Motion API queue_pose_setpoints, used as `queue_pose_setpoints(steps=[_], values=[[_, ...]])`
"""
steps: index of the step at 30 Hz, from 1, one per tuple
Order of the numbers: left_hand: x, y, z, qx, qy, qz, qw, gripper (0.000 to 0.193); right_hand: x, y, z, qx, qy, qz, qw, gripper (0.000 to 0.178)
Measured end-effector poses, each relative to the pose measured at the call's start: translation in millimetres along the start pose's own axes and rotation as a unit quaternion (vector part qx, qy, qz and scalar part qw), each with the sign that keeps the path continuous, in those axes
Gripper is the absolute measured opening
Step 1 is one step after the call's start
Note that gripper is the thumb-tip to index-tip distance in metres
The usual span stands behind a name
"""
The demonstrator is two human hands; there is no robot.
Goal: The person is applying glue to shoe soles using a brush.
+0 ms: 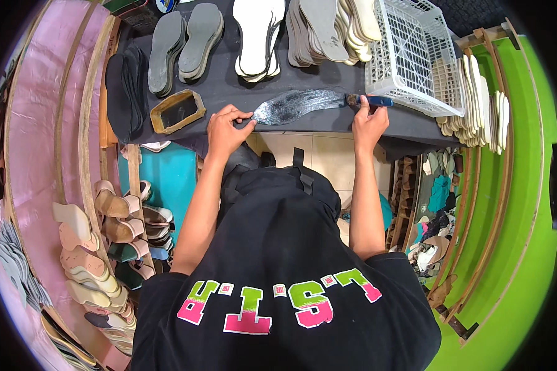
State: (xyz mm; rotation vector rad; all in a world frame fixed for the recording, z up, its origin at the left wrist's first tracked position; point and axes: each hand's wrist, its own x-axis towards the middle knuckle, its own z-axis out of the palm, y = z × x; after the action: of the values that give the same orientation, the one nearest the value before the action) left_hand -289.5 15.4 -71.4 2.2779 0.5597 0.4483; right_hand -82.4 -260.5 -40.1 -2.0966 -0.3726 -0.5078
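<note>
A black insole-shaped piece (300, 106) with a glossy, streaked surface lies along the near edge of the dark-covered table. My left hand (230, 128) pinches its left tip between thumb and fingers. At the other end, my right hand (370, 125) is closed round a blue-handled brush (377, 101). The brush's dark head rests at the right end of the piece. Left of my left hand sits a six-sided wooden-walled tray (161, 125) with a dark inside.
Stacks of grey insoles (166, 52), white insoles (258, 37) and black insoles (127, 93) line the table (229, 93). A white plastic crate (408, 62) stands at the right, beside racked cream soles (474, 105). Shoes (116, 206) fill shelves at the lower left.
</note>
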Motion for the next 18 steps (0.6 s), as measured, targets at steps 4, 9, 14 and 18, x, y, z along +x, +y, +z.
queue_pose_setpoints(steps=[4, 9, 14, 18], values=[[-1.2, -1.9, 1.0, -0.008, 0.006, 0.004, 1.0, 0.023, -5.7, -7.3, 11.0, 0.022, -0.003, -0.007, 1.0, 0.013], [-0.2, 0.8, 1.3, -0.01, -0.011, -0.046, 0.999, 0.018, -36.7, -33.5, 20.0, 0.027, -0.096, -0.135, 0.986, 0.011], [-0.7, -0.8, 1.8, -0.008, -0.008, -0.041, 0.999, 0.018, -11.0, -23.7, 17.3, 0.036, -0.077, -0.099, 0.991, 0.01], [-0.9, 0.3, 2.9, -0.015, -0.004, -0.037, 0.999, 0.018, 17.9, -3.0, 16.0, -0.009, -0.033, -0.075, 0.997, 0.011]])
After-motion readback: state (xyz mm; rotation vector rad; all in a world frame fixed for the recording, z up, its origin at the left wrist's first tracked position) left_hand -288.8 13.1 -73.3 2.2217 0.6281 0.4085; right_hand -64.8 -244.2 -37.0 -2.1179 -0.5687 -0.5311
